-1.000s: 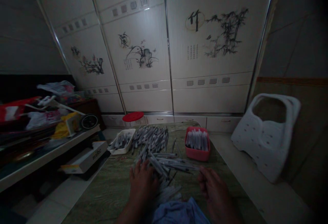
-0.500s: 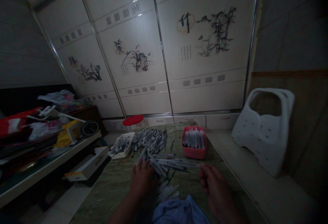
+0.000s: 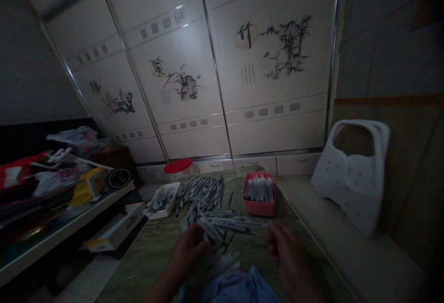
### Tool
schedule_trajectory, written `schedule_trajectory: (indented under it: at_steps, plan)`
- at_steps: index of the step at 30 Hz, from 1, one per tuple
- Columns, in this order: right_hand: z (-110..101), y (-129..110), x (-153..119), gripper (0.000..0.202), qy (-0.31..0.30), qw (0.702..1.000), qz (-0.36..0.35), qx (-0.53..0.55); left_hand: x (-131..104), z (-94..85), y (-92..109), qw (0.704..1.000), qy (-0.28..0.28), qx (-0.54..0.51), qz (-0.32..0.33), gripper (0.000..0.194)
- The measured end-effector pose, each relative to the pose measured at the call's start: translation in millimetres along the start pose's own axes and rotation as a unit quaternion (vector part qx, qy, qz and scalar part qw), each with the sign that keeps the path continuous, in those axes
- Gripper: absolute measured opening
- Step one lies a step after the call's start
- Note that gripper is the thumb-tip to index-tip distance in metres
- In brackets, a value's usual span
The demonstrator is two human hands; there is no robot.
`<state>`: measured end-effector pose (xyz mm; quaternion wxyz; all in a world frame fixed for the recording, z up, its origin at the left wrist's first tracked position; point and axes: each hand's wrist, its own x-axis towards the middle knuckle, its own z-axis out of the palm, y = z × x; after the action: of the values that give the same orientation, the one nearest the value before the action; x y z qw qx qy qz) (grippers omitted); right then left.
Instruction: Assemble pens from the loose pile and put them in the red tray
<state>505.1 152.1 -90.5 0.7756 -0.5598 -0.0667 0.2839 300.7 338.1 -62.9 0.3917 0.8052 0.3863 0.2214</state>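
On the table (image 3: 138, 259) lies a large heap of slim grey and clear pens (image 3: 201, 192), with a looser row of pens (image 3: 232, 221) in front of it. My right hand (image 3: 286, 247) pinches the end of a pen at the right of this row. At the heap's near edge my left hand (image 3: 189, 247) has its fingers curled in; what they hold, if anything, is hidden. Between my hands lie clear plastic pieces (image 3: 225, 263), too dim to make out. A pink box (image 3: 260, 208) holds upright pens, and a white tray (image 3: 168, 210) holds more.
Blue cloth (image 3: 239, 287) lies at the near edge. Behind the table is a red round stool (image 3: 178, 165). A folded white plastic chair (image 3: 350, 178) leans at the right wall. Bags and boxes crowd a low shelf (image 3: 69, 222) on the left.
My left hand has drawn its spread fingers together into a curl beside the pens. My right hand keeps its pinch at nearly the same place. The whole view has shifted slightly.
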Motion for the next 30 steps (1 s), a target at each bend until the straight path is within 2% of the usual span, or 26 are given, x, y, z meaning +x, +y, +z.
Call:
schedule_trajectory:
  at_steps: [5,8,11,14,17,26,30]
  plan:
    - [3,-3,-7,0.031,-0.025,1.0,-0.007,-0.016,-20,7.5,1,0.978,-0.013,-0.192,-0.085,0.041]
    - [5,-5,-11,0.03,-0.052,0.998,-0.012,-0.03,-34,9.3,1,0.942,-0.013,-0.307,-0.137,0.046]
    - [8,-6,-15,0.032,-0.083,0.996,-0.019,-0.038,-46,11.8,3,0.908,-0.005,-0.378,-0.178,0.042]
    - [11,-5,-18,0.033,-0.108,0.993,-0.022,-0.043,-53,15.1,3,0.892,-0.006,-0.412,-0.185,0.03]
    - [13,-4,-20,0.033,-0.12,0.991,-0.023,-0.047,-57,17.4,2,0.888,-0.019,-0.424,-0.176,0.022]
    - [13,0,-22,0.03,-0.15,0.986,-0.012,-0.068,-58,16.9,6,0.894,-0.027,-0.419,-0.156,0.025]
    - [15,2,-24,0.03,-0.159,0.984,-0.009,-0.074,-58,18.3,3,0.898,-0.03,-0.41,-0.156,0.027]
